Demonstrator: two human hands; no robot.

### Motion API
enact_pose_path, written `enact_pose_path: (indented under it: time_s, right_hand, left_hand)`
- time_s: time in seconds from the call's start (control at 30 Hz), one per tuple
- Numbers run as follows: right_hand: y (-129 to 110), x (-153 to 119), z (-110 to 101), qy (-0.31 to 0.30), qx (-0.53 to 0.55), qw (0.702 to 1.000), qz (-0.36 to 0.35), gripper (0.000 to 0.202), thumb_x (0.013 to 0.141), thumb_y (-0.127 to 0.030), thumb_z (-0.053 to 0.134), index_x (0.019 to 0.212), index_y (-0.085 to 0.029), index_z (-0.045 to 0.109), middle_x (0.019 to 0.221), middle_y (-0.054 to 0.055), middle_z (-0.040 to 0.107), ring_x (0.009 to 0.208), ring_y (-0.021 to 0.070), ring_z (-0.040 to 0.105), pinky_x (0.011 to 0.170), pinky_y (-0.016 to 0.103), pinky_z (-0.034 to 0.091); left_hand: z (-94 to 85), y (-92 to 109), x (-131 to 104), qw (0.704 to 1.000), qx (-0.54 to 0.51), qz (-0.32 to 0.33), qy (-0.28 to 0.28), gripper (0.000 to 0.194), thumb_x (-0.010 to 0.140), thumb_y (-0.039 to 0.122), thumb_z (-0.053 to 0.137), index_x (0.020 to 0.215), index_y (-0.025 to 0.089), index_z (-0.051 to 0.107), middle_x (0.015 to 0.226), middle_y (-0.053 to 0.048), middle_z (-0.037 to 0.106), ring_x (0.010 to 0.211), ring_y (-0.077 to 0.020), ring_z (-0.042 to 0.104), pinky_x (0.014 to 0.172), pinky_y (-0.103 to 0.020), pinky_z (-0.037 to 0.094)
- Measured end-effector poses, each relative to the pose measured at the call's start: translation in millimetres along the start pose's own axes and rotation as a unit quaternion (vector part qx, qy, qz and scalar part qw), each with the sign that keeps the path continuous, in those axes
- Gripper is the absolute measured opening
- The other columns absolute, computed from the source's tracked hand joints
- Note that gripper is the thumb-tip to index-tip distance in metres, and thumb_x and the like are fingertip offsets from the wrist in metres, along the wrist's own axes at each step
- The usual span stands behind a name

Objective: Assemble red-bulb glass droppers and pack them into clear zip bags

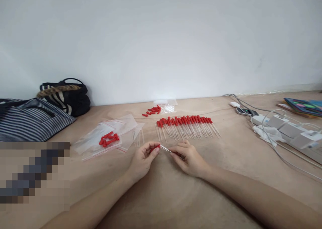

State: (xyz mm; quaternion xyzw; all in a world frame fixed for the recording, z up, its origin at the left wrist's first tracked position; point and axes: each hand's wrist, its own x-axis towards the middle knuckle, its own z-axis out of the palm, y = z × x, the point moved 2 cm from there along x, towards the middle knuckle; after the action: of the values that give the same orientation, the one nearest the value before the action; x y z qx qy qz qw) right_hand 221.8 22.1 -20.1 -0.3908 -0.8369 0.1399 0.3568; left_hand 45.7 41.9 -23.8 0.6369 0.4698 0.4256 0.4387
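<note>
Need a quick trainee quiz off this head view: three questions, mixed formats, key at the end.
1. What does the right hand hold?
a) a phone
b) a thin clear tube
c) a striped bag

2. True or false: every red bulb in view is fitted to a tube.

3. Fill in: the ____ hand pinches a red bulb.

Key:
1: b.
2: False; loose bulbs lie near the wall.
3: left (left hand).
</note>
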Motion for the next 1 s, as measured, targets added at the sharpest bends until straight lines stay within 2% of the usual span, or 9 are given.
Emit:
enact_pose_path:
  time_s: [0.17,0.27,0.5,0.6,0.67,0.77,0.9,0.93,1.0]
  right_hand:
    - [-2.7,-0.6,1.1,-0.012,-0.024,0.998,-0.052,0.023,0.083,-0.016,0.042,0.099,-0.019,0.059,0.074,0.003,0.060,0.068,0.0126,0.052,0.070,0.029,0.035]
    - [-3.4,-0.6,0.5,-0.019,-0.050,0.995,-0.086,0.024,0.084,-0.016,0.040,0.100,-0.016,0.058,0.073,0.004,0.058,0.068,0.0130,0.050,0.070,0.029,0.035]
    - [2.3,0.8,-8.0,-0.010,-0.149,0.965,-0.217,0.030,0.079,-0.005,0.032,0.091,-0.011,0.059,0.064,0.002,0.052,0.056,0.0106,0.042,0.073,0.030,0.031]
    - [3.5,1.9,-9.9,0.012,-0.172,0.954,-0.245,0.031,0.077,-0.003,0.032,0.088,-0.012,0.060,0.062,0.001,0.052,0.055,0.0103,0.042,0.074,0.031,0.028]
    - [3.5,2.4,-9.2,0.018,-0.170,0.955,-0.245,0.030,0.076,-0.004,0.033,0.087,-0.013,0.060,0.061,0.001,0.052,0.057,0.0107,0.043,0.074,0.031,0.027]
    - [4.4,2.8,-7.7,0.007,-0.141,0.969,-0.204,0.029,0.077,-0.006,0.034,0.088,-0.014,0.060,0.065,0.001,0.055,0.059,0.0106,0.045,0.076,0.032,0.026]
    - [7.4,2.1,-9.0,-0.014,-0.085,0.987,-0.134,0.025,0.081,-0.013,0.037,0.091,-0.015,0.060,0.071,0.002,0.058,0.066,0.0119,0.050,0.079,0.034,0.025]
    - [7.9,1.8,-9.6,-0.018,-0.075,0.989,-0.125,0.024,0.082,-0.014,0.038,0.092,-0.016,0.059,0.072,0.002,0.059,0.067,0.0121,0.050,0.079,0.034,0.025]
    - [8.4,1.1,-10.2,-0.026,-0.058,0.992,-0.111,0.023,0.082,-0.014,0.039,0.092,-0.016,0.059,0.074,0.002,0.059,0.068,0.0119,0.051,0.080,0.034,0.024]
  left_hand:
    - [-2.3,-1.0,0.3,1.000,0.008,-0.011,0.021,0.027,0.066,0.041,0.061,0.078,0.016,0.063,0.063,0.000,0.064,0.061,-0.0142,0.059,0.060,-0.026,0.050]
    - [-3.6,-1.1,-0.6,1.000,-0.008,-0.019,0.018,0.026,0.064,0.039,0.064,0.077,0.016,0.065,0.060,0.000,0.064,0.058,-0.0135,0.059,0.059,-0.025,0.050]
    - [-1.3,2.0,-4.8,0.998,-0.033,-0.050,-0.024,0.022,0.059,0.032,0.068,0.074,0.015,0.067,0.055,0.001,0.064,0.052,-0.0120,0.058,0.055,-0.023,0.049]
    - [0.6,3.9,-6.2,0.997,-0.020,-0.062,-0.046,0.021,0.058,0.031,0.069,0.072,0.016,0.067,0.053,0.001,0.063,0.051,-0.0115,0.057,0.054,-0.023,0.049]
    - [1.2,4.9,-6.6,0.997,-0.004,-0.066,-0.051,0.019,0.059,0.031,0.069,0.071,0.016,0.067,0.052,0.001,0.063,0.050,-0.0118,0.057,0.054,-0.023,0.049]
    - [0.9,5.5,-6.5,0.997,0.004,-0.067,-0.048,0.021,0.057,0.028,0.070,0.074,0.016,0.066,0.059,0.001,0.065,0.057,-0.0135,0.060,0.059,-0.026,0.051]
    - [0.3,2.0,-6.2,0.994,-0.050,-0.080,-0.053,0.046,0.049,0.022,0.075,0.092,0.018,0.061,0.070,0.002,0.067,0.068,-0.0153,0.063,0.068,-0.028,0.052]
    - [0.3,0.8,-6.0,0.994,-0.061,-0.078,-0.054,0.047,0.049,0.021,0.075,0.093,0.018,0.060,0.070,0.002,0.067,0.069,-0.0155,0.063,0.069,-0.028,0.052]
    - [0.6,-1.4,-5.3,0.995,-0.062,-0.056,-0.052,0.037,0.053,0.024,0.073,0.088,0.017,0.062,0.070,0.000,0.067,0.069,-0.0154,0.063,0.068,-0.028,0.051]
